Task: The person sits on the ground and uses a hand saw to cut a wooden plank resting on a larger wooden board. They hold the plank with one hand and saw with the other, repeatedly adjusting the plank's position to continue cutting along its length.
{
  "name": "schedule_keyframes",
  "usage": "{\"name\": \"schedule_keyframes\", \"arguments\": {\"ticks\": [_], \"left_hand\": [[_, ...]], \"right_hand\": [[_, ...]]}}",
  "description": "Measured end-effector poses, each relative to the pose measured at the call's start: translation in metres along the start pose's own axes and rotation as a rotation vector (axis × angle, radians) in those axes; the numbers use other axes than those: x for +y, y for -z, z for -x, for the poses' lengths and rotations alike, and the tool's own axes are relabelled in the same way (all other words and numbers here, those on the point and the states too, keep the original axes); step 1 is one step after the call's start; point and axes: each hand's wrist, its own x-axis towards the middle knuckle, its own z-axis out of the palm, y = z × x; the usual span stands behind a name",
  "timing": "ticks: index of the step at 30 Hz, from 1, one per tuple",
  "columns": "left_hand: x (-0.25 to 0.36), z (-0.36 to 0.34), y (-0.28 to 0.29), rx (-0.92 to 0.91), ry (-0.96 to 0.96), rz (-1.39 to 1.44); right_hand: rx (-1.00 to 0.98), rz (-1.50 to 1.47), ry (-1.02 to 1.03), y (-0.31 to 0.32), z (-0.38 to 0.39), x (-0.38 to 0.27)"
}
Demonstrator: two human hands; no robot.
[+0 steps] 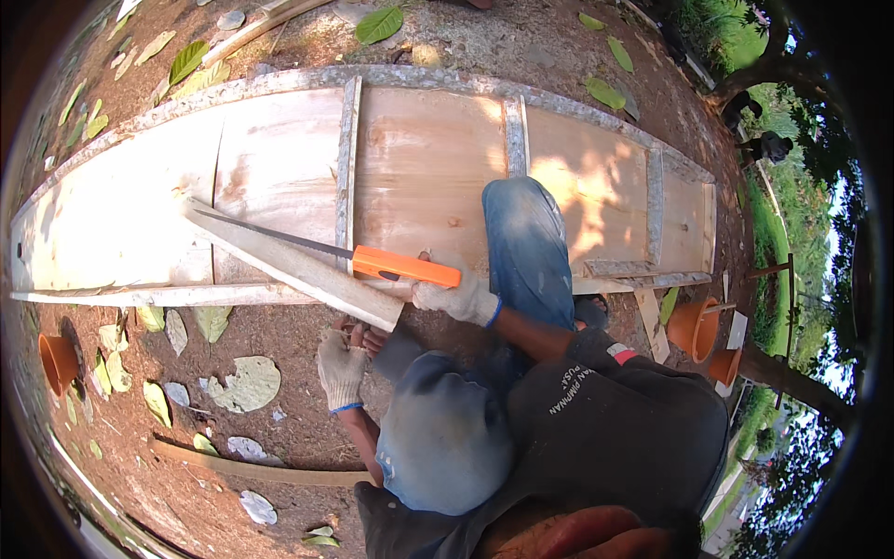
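My right hand (456, 300), in a white work glove, grips the orange handle of a hand saw (405, 267). The saw's dark blade runs up and left along a long pale wooden slat (279, 261). The slat lies slantwise over the front edge of a large wooden panel (424, 158). My left hand (342, 368), also gloved, is low on the dirt just below the slat's near end. Its fingers point toward that end, and their grip is hidden. One knee in blue jeans (526, 242) rests on the panel.
The panel has grey cross battens and lies on bare earth strewn with dry leaves. Orange clay pots (694, 326) stand at the right and another (58, 361) at the left. A thin wooden strip (261, 470) lies on the ground near me. People crouch far off at the upper right.
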Motion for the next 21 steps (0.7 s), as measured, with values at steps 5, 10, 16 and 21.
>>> {"name": "schedule_keyframes", "arguments": {"ticks": [5, 10, 16, 21], "left_hand": [[-0.032, -0.034, 0.081, 0.369, -0.308, -0.471], [-0.002, -0.096, 0.137, 0.289, -0.443, -0.996], [0.029, -0.157, 0.142, -0.098, -0.485, -1.234], [0.023, -0.187, 0.129, -0.250, -0.479, -1.280]], "right_hand": [[0.064, -0.201, -0.002, 0.007, -0.005, -0.002], [0.101, -0.202, 0.050, 0.013, 0.003, 0.009], [0.153, -0.207, 0.051, 0.007, 0.004, 0.010], [0.116, -0.117, -0.011, 0.014, 0.010, -0.008]]}}
